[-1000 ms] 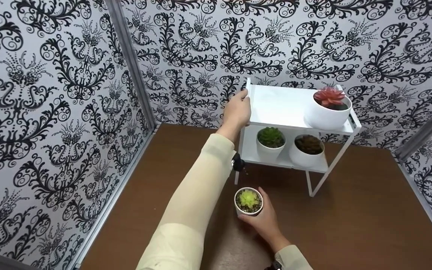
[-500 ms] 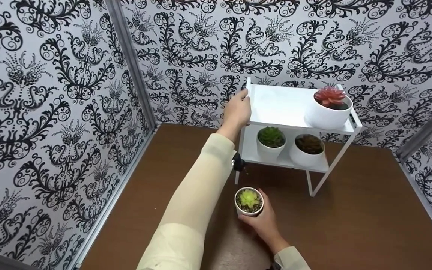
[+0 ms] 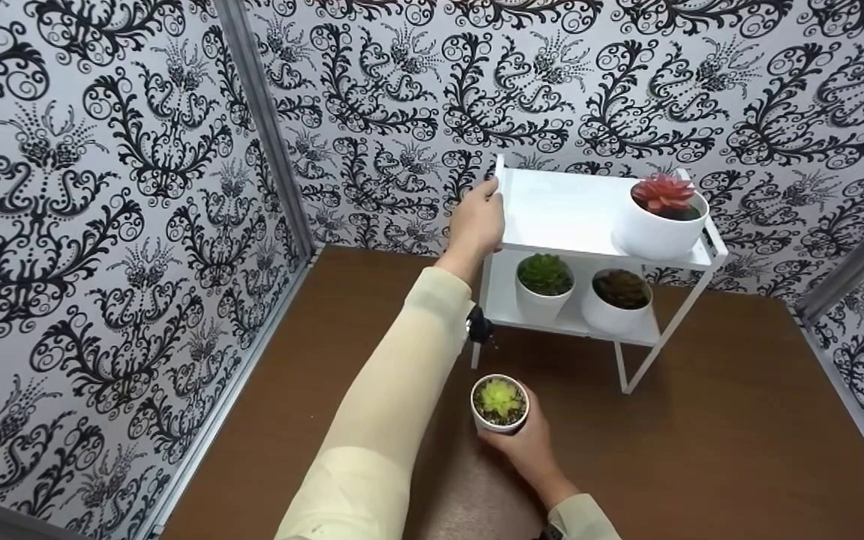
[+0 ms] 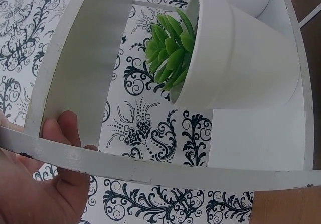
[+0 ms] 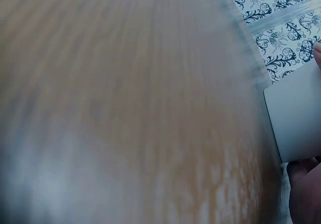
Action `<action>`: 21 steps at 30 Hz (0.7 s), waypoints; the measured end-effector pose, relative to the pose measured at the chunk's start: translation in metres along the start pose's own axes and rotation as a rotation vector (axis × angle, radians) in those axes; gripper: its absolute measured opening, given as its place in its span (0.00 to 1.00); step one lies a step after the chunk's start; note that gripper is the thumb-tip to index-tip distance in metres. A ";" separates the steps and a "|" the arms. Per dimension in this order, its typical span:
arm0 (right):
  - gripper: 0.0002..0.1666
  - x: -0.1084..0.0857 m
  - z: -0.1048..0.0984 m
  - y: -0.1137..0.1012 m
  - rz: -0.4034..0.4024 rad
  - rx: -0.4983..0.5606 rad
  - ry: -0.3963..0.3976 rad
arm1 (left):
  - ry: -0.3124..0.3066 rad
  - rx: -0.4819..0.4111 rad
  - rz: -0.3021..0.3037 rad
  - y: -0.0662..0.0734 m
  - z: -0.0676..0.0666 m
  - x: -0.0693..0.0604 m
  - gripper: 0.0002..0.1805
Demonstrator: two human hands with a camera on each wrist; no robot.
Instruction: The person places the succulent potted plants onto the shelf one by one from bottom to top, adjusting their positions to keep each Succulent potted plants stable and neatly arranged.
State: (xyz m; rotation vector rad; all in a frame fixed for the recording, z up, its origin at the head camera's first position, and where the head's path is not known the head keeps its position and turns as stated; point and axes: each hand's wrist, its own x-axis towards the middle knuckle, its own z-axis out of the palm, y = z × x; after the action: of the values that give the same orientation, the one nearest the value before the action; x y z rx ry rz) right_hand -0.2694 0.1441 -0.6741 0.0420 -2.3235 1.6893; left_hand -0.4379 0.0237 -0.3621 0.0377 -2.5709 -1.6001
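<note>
My left hand point(image 3: 477, 220) grips the left end of a white two-tier shelf point(image 3: 563, 210). In the left wrist view the fingers point(image 4: 67, 128) curl around the shelf's frame point(image 4: 130, 166). Lower down, my right hand point(image 3: 528, 446) holds a small white pot with a yellow-green succulent point(image 3: 499, 400), thumb and fingers around its sides. The right wrist view shows that white pot point(image 5: 296, 116) at its right edge, its base against the brown tabletop point(image 5: 140, 83).
A white pot with a red succulent point(image 3: 661, 229) stands at the top shelf's right end. On the lower tier are a green succulent's pot point(image 3: 543, 300) and a brown succulent's pot point(image 3: 616, 315). Black-and-white patterned walls point(image 3: 372, 97) enclose the brown table point(image 3: 312, 337).
The head view has shifted very slightly. Both hands keep their places, the left on the shelf and the right on the small potted succulent.
</note>
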 end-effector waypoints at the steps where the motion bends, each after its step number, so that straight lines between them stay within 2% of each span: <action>1: 0.62 0.000 0.000 0.000 0.000 0.003 0.002 | 0.001 -0.001 0.001 0.000 0.000 0.000 0.26; 8: 0.59 0.001 -0.001 0.000 0.031 -0.011 -0.015 | 0.002 0.000 -0.001 -0.002 0.001 0.003 0.26; 14: 0.57 0.000 -0.003 0.001 0.019 -0.024 -0.014 | -0.001 -0.021 -0.004 -0.003 0.001 0.004 0.26; 21: 0.54 -0.003 -0.006 -0.003 0.030 0.000 -0.010 | -0.005 -0.007 0.019 -0.003 0.000 0.003 0.26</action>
State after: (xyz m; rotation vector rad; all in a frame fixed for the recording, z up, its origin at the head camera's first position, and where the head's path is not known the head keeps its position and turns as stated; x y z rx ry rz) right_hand -0.2643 0.1479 -0.6701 0.0167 -2.3427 1.7074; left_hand -0.4409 0.0225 -0.3642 0.0084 -2.5613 -1.6052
